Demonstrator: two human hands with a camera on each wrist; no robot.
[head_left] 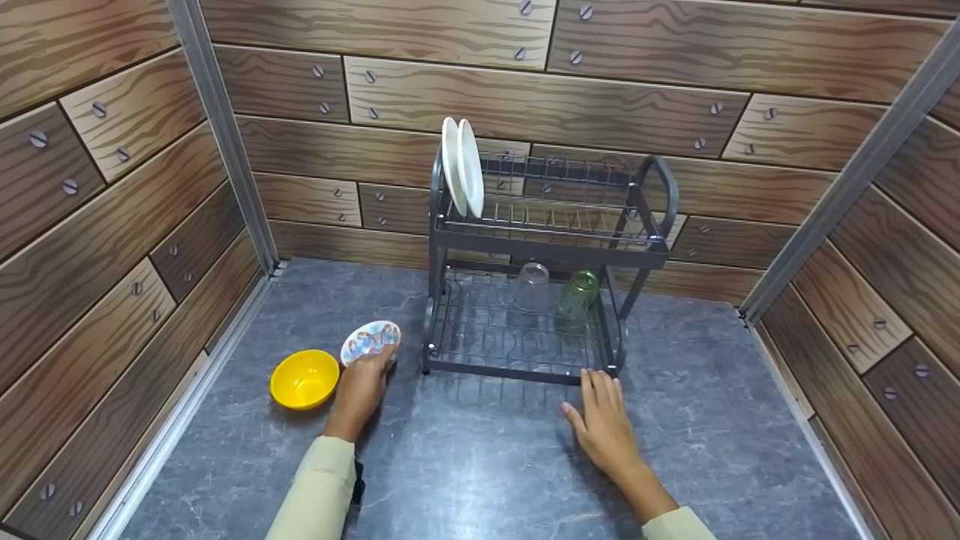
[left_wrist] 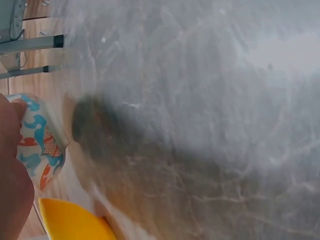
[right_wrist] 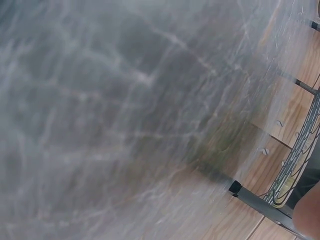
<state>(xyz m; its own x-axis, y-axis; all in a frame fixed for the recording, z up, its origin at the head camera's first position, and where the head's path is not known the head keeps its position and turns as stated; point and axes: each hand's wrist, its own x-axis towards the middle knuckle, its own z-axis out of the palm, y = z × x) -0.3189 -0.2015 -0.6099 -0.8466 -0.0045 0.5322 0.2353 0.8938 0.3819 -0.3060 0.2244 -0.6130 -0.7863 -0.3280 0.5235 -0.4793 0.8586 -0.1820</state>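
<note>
My left hand (head_left: 361, 386) grips a small white bowl (head_left: 367, 341) with a blue and orange pattern, to the left of the dish rack. In the left wrist view, a thumb lies against the patterned bowl (left_wrist: 42, 142). Just beside it on the counter sits a yellow bowl (head_left: 304, 380), whose rim also shows in the left wrist view. My right hand (head_left: 606, 424) touches the front right corner of the black two-tier dish rack (head_left: 510, 369) with its fingers extended. In the right wrist view only a blurred fingertip (right_wrist: 307, 212) shows near the rack.
Two white plates (head_left: 470, 169) stand upright at the left end of the rack's top tier. On its lower tier are a clear glass (head_left: 532, 286) and a green glass (head_left: 579, 294), both upside down. Wood-patterned walls (head_left: 480, 94) enclose the grey marbled counter (head_left: 465, 465).
</note>
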